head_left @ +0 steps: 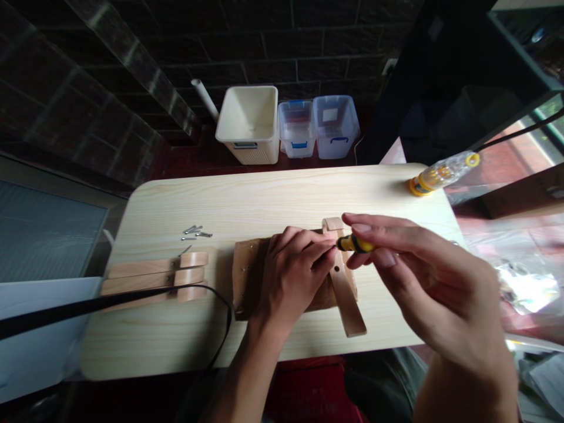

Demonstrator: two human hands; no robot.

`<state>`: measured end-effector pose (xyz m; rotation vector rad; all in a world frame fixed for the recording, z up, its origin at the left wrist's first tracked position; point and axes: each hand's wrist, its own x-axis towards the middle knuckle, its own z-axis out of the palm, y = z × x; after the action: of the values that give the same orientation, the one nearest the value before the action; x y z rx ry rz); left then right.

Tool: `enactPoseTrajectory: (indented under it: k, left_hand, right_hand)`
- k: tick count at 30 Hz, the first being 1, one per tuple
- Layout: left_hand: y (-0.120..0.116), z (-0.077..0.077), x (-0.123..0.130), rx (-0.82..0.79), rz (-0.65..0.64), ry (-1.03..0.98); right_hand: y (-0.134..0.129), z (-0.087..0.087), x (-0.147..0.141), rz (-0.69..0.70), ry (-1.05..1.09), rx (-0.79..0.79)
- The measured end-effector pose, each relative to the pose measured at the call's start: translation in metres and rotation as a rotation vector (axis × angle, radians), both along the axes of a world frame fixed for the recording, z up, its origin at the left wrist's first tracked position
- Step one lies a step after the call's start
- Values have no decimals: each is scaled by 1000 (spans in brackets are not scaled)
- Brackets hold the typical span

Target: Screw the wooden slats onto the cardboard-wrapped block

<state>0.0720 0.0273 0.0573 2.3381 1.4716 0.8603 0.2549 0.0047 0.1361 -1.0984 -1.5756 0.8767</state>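
A black-and-yellow screwdriver (356, 243) is gripped in the fingers of my right hand (434, 282), its tip pointing left. That tip meets the thumb and index finger of my left hand (295, 267), which are closed together; whatever they pinch is too small to make out. Under the tip lies a wooden strip (349, 305) with a curled upper end and a dark hole. The strip rests across a brown block (247, 276) that looks cardboard-wrapped, and the rest of my left hand bears on this block. My fingers hide part of both.
Several loose screws (196, 232) lie left on the table (247, 200), above more wooden strips with curled ends (145, 269). A black strap (132, 295) crosses there. A clear bit case (445, 173) stands at back right. Beyond the table are a cream bin (249, 150) and two clear boxes.
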Motion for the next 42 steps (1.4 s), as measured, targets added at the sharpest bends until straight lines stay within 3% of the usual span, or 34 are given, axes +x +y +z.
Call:
enactPoseTrajectory:
  k: [26, 42]
  left_hand:
    - [0, 1, 0, -25, 9, -60]
    - [0, 1, 0, 5, 17, -69]
  right_hand:
    - [4, -6, -7, -77, 164, -67]
    - [5, -9, -6, -78, 138, 29]
